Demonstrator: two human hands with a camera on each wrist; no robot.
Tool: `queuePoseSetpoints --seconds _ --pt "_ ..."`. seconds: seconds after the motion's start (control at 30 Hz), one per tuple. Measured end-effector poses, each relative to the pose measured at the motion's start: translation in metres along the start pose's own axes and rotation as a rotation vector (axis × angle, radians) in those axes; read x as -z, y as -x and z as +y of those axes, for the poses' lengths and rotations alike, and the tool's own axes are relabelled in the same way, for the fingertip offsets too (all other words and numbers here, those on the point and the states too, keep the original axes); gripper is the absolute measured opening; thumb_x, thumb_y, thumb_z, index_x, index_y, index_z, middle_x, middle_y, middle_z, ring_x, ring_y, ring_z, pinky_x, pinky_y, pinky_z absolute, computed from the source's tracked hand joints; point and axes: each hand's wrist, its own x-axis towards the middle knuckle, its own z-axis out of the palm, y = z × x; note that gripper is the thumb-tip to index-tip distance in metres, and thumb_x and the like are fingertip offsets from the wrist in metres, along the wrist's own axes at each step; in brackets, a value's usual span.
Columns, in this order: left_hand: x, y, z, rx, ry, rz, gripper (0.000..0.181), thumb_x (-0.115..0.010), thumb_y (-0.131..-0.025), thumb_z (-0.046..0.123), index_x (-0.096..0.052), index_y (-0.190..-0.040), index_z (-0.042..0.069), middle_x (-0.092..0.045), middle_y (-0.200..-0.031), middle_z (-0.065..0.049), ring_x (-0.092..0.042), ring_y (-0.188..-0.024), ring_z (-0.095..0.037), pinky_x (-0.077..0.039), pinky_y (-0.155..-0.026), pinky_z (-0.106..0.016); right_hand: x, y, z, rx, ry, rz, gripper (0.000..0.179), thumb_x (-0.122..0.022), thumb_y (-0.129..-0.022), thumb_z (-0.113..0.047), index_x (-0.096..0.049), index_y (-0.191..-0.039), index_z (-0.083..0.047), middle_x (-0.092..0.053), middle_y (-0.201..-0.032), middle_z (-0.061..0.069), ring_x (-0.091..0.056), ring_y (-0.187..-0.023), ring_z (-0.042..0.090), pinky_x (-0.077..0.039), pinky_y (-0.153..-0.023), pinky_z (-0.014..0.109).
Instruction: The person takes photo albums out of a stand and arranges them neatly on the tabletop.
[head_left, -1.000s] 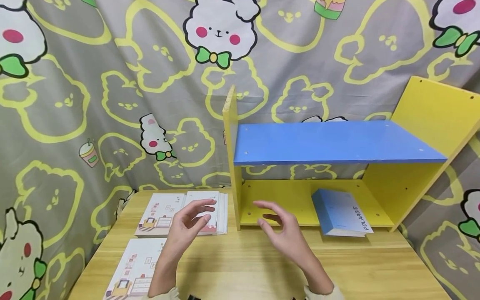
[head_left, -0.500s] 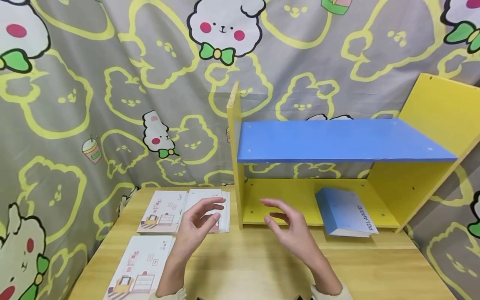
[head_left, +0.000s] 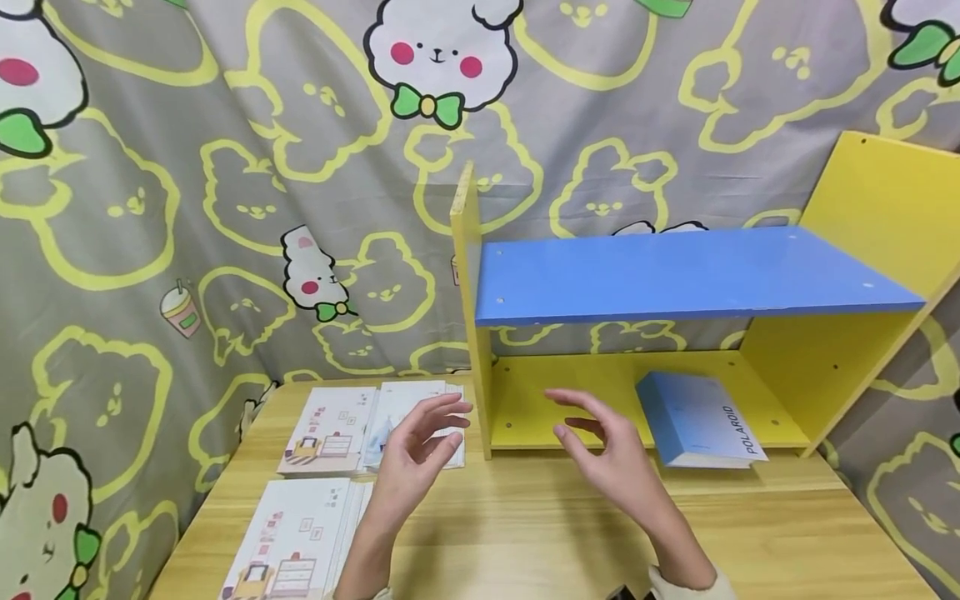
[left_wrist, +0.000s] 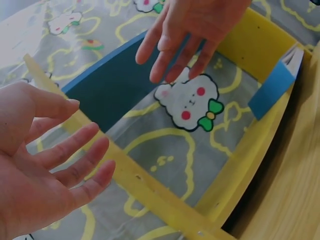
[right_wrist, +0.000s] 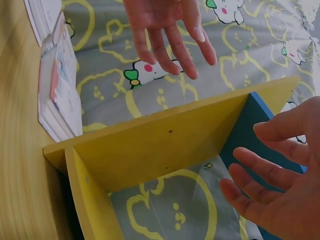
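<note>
My left hand (head_left: 416,458) hovers with bent, parted fingers and holds nothing. It is in front of a white illustrated book (head_left: 386,412) and partly covers it. To its right my right hand (head_left: 611,450) is also raised with nothing in it, thumb and fingers apart. It overlaps the lower board of a yellow and blue shelf (head_left: 697,275) in the head view. On that board's right side lies a thick blue book (head_left: 697,421) marked POLAROID, its front jutting past the edge. Both wrist views show the two hands apart, palms towards each other.
Another white book (head_left: 330,429) with a room drawing lies left of the shelf, and a white stack (head_left: 288,537) lies nearer, partly behind my left forearm. The shelf's yellow left panel (head_left: 471,308) stands upright on the wooden table (head_left: 517,533). A patterned curtain (head_left: 352,208) hangs behind.
Both hands have shifted a little to the right along the shelf, still apart and holding nothing. The head view has moved slightly. The books and shelf stay in place.
</note>
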Motion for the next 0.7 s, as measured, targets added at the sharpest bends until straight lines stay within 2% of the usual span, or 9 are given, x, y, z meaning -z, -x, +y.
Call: queuePoseSetpoints --seconds 0.27,0.47,0.7 --pt "-0.016 -0.003 0.0 0.03 -0.008 -0.031 0.038 -0.064 -0.098 -0.005 -0.062 -0.134 0.005 -0.066 -0.13 -0.016 -0.065 -0.114 -0.032 -0.059 -0.087 -0.032 0.008 0.002 -0.001 0.003 0.016 0.022 0.042 -0.069 -0.096 0.003 -0.064 -0.135 -0.011 -0.065 -0.136 0.002 -0.06 -0.123 0.016 -0.057 -0.096 0.036" --pt "-0.03 -0.008 -0.006 0.028 0.004 -0.043 0.034 -0.064 -0.098 -0.003 -0.062 -0.132 -0.001 -0.067 -0.128 -0.014 -0.065 -0.113 -0.033 -0.06 -0.087 -0.035 0.01 0.007 0.003 0.021 0.014 0.026 0.042 -0.068 -0.095 0.005 -0.064 -0.135 -0.009 -0.065 -0.136 0.003 -0.061 -0.124 0.021 -0.057 -0.094 0.031" --pt "-0.052 -0.019 -0.013 0.034 0.03 -0.064 0.032 -0.066 -0.099 0.002 -0.065 -0.13 0.006 -0.068 -0.127 -0.011 -0.066 -0.111 -0.032 -0.06 -0.086 -0.035 0.019 0.014 0.012 0.039 0.013 0.056 0.045 -0.068 -0.093 0.01 -0.064 -0.134 -0.008 -0.065 -0.134 0.007 -0.06 -0.124 0.02 -0.058 -0.092 0.028"
